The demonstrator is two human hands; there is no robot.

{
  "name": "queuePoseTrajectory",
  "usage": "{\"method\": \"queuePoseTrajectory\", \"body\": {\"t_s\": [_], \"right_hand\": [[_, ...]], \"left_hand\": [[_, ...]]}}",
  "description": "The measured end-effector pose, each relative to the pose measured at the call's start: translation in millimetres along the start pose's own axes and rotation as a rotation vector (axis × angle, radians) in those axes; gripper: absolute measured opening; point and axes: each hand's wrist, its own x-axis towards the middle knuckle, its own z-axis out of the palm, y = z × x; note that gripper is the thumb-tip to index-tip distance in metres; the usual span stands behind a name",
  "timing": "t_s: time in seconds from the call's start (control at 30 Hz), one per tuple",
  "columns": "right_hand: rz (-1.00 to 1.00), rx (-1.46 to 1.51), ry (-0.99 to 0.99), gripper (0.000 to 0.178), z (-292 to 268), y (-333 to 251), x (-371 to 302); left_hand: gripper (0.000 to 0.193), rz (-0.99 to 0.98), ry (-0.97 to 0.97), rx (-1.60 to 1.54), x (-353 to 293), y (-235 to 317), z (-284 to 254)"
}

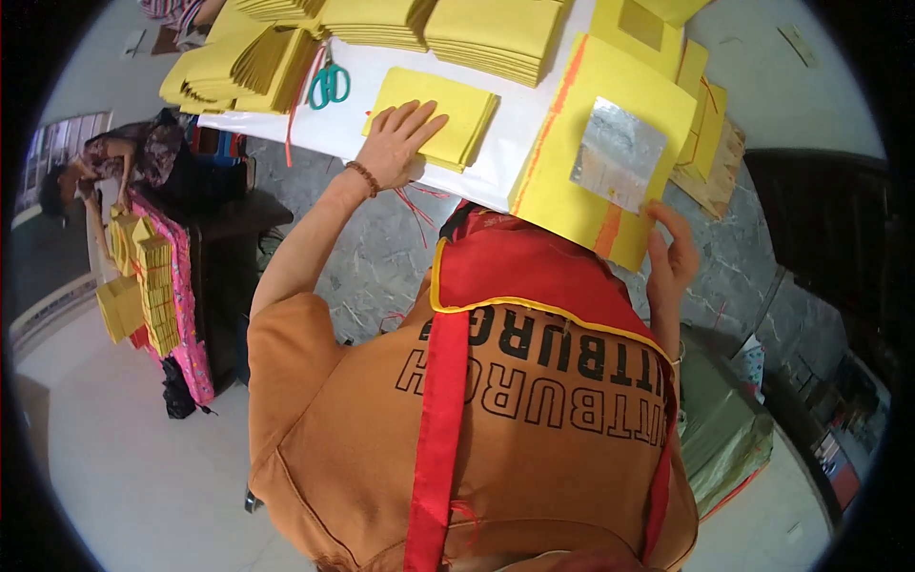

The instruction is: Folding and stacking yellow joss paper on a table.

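Note:
My left hand (396, 143) lies with fingers spread on a small stack of folded yellow paper (438, 105) near the table's front edge. A string of dark beads circles that wrist. At the right, my right hand (673, 250) has its curled fingers and thumb at the near edge of a large yellow paper sheet (543, 191), gripping it. The sheet carries a silver foil square (620, 153) and orange-red bands. It hangs partly over the table's front edge.
Teal-handled scissors (330, 84) lie on the white-covered table (257, 129), among yellow paper stacks (496, 38). More bundles (705, 124) rest at the right. A person (119, 162) works at a pink-covered table (191, 315) on the left. A greenish sack (720, 419) stands on the floor.

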Motion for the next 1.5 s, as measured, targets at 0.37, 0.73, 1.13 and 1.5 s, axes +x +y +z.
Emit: {"method": "queuePoseTrajectory", "body": {"t_s": [0.37,0.73,1.13,1.5], "right_hand": [[-0.197,-0.217,-0.109,0.01,7,5,12],[-0.125,-0.073,-0.105,0.012,5,10,11],[-0.012,0.073,-0.093,0.024,4,13,12],[0.002,0.1,-0.063,0.024,7,17,12]], "left_hand": [[0.061,0.266,0.186,-0.33,33,72,-82],[0.025,0.573,0.25,-0.441,75,145,-87],[0.009,0.358,-0.007,-0.871,92,141,-96],[0.011,0.102,-0.306,-1.072,95,141,-96]]}}
